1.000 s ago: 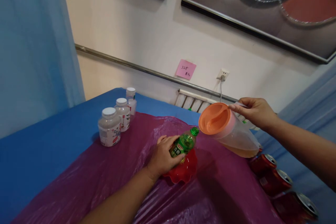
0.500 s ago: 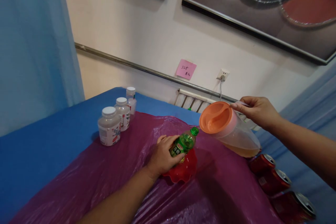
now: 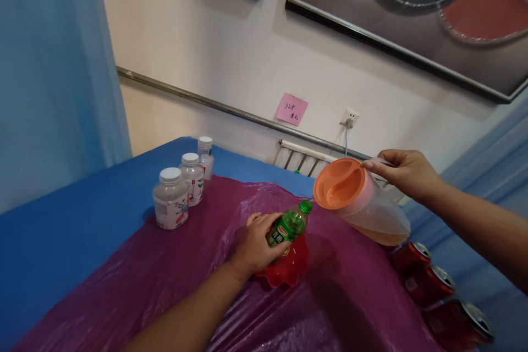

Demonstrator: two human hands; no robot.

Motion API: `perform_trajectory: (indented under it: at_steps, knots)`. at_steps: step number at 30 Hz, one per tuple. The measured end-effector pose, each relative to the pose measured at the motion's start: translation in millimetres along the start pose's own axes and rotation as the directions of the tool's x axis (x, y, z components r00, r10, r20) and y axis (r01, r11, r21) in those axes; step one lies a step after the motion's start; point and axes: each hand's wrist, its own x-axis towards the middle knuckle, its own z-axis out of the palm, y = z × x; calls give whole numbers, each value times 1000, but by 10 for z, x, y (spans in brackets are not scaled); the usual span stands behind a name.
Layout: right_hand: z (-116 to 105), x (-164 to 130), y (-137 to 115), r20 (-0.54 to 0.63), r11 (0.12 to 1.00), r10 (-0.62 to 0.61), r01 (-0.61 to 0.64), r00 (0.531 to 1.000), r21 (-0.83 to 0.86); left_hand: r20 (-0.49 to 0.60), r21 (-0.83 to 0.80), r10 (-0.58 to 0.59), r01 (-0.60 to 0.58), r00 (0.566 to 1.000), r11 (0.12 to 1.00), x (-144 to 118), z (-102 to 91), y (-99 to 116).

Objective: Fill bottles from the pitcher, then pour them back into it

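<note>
My left hand (image 3: 260, 242) is closed around a green plastic bottle (image 3: 292, 222) with a dark label. The bottle leans to the right above a red scalloped dish (image 3: 284, 270). With my right hand (image 3: 406, 173) I grip a clear plastic pitcher (image 3: 377, 212) by its handle. The pitcher is tipped to the left, its orange lid (image 3: 340, 182) facing the bottle's green top, and a yellowish liquid (image 3: 381, 235) lies along its lower side. The pitcher's rim is close to the bottle's top. Whether liquid runs between them, I cannot tell clearly.
White-capped jars (image 3: 170, 201) stand in a row at the left. Red drink cans (image 3: 439, 284) line the right edge. A purple plastic sheet (image 3: 173, 291) covers part of the blue tabletop (image 3: 78, 225). Behind are a metal rail (image 3: 214, 103), a wall socket (image 3: 350, 117) and a pink note (image 3: 291, 109).
Almost nothing differs. The pitcher has shifted very slightly, while both hands keep their hold and the bottle stays in place.
</note>
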Motion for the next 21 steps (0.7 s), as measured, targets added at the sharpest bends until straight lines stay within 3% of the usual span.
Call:
perform_trajectory:
  at_steps: [21]
  knots:
    - [-57,-1,-25,-10,1000,19,-19,1000,16,4,-7,1,-1,1000,1000,0,8,-6]
